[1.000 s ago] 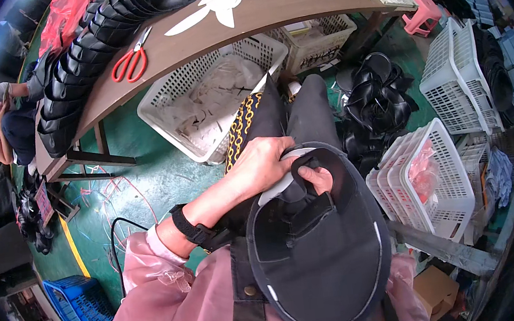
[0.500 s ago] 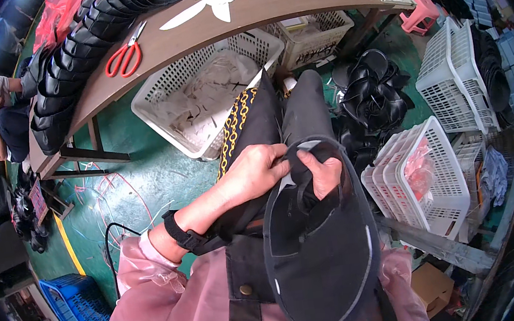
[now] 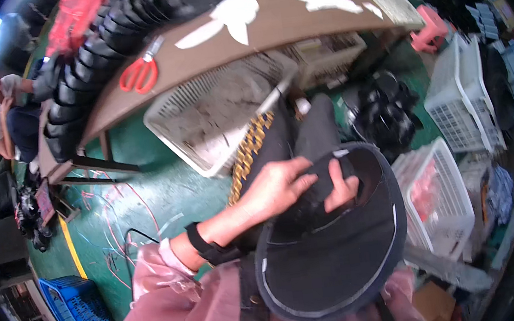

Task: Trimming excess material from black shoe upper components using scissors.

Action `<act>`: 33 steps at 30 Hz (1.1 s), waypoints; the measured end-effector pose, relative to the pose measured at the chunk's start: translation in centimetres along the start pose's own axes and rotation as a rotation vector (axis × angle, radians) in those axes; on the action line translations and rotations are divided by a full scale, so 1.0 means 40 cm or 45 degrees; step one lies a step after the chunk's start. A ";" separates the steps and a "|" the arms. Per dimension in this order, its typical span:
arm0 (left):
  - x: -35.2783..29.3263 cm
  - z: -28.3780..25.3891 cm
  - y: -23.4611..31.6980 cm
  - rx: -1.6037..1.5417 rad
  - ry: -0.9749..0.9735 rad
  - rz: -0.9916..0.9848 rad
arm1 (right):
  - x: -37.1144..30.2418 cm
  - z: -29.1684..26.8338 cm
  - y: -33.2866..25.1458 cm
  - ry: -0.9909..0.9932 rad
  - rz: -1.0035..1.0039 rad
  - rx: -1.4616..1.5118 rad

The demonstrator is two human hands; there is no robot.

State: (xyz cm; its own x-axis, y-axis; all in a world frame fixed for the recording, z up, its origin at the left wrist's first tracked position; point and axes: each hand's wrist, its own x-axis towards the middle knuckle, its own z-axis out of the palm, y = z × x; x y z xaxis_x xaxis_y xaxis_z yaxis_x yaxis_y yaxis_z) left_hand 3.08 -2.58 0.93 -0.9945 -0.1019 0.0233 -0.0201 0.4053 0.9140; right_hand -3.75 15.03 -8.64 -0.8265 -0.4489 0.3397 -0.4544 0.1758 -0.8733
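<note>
A black, curved piece that looks like a shoe upper [image 3: 333, 269] lies over my lap, its wide rounded end toward me, with a pale line along its edge. My left hand [image 3: 278, 188] comes from the left, fingers bent and pinching the piece's far left edge. Inside its far opening, my right hand [image 3: 341, 190] grips a dark inner part, thumb raised; the rest of that hand and its forearm are hidden behind the piece. Motion blurs the fingertips of both hands slightly.
On the brown table [image 3: 280, 28] are red-handled scissors [image 3: 140, 73], white cut pieces [image 3: 234, 14] and a long nested stack of black pieces [image 3: 84, 66]. Below stands a white basket [image 3: 158, 124]. White crates [image 3: 442, 203] and a black pile [image 3: 384, 108] are right. A person [image 3: 5, 119] sits far left.
The black upper has tilted and spread wider, its opening swinging to the right. Both hands have moved with it, slightly right and nearer to me. The whole view has shifted a little.
</note>
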 end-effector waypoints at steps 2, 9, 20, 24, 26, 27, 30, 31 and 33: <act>0.036 -0.030 0.014 0.124 -0.089 0.029 | 0.060 -0.028 -0.055 -0.074 0.416 0.105; 0.126 -0.100 0.068 0.769 -0.316 1.237 | 0.266 -0.043 -0.138 -0.224 1.058 0.673; 0.539 -0.559 -0.090 1.609 0.253 1.011 | 0.307 -0.103 0.108 0.016 0.867 1.018; 0.676 -0.746 -0.229 2.006 0.314 0.404 | 0.166 -0.162 0.255 0.320 1.270 0.760; 0.721 -0.763 -0.224 2.108 0.112 -0.673 | 0.099 -0.196 0.317 0.396 1.453 0.704; 0.711 -0.867 -0.293 2.090 0.169 -0.766 | 0.055 -0.209 0.360 0.371 1.520 0.674; 0.537 -1.517 -0.497 2.551 0.091 -0.073 | -0.089 -0.215 0.514 0.359 1.626 0.764; 0.710 -1.385 -0.596 2.469 -0.043 -0.232 | -0.165 -0.235 0.501 0.444 1.773 0.605; 0.771 -1.428 -0.591 2.410 -0.019 -0.067 | -0.256 -0.242 0.552 0.400 1.892 0.599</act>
State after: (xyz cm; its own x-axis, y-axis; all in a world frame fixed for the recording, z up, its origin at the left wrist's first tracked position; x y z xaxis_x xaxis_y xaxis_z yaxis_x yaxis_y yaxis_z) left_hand -21.27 -67.21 3.20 -0.9897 -0.1433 0.0014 -0.1068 0.7312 -0.6738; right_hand -8.52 32.00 -28.00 -0.4816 0.0692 -0.8737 0.8745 -0.0276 -0.4842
